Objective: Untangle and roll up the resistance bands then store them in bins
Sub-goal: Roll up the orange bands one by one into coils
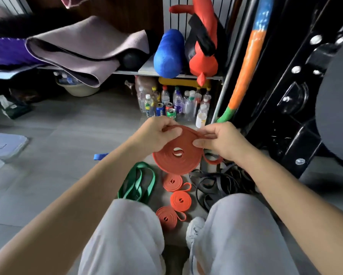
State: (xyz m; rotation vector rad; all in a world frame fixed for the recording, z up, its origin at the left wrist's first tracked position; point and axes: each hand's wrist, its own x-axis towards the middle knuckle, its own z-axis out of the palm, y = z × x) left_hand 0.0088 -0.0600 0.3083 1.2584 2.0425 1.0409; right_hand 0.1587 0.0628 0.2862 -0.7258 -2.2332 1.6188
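Observation:
An orange resistance band is coiled into a flat spiral and held in the air above the floor. My left hand pinches its upper left edge. My right hand pinches the outer strand at the upper right, and a loose orange tail hangs below that hand. On the floor below lie three small rolled orange bands. A loose green band lies to their left. A tangle of black bands lies to their right.
My knees in light trousers fill the lower frame. Several bottles and cans stand under a shelf with a blue roller and folded mats. A black machine frame stands at right. A blue strap lies on the grey floor.

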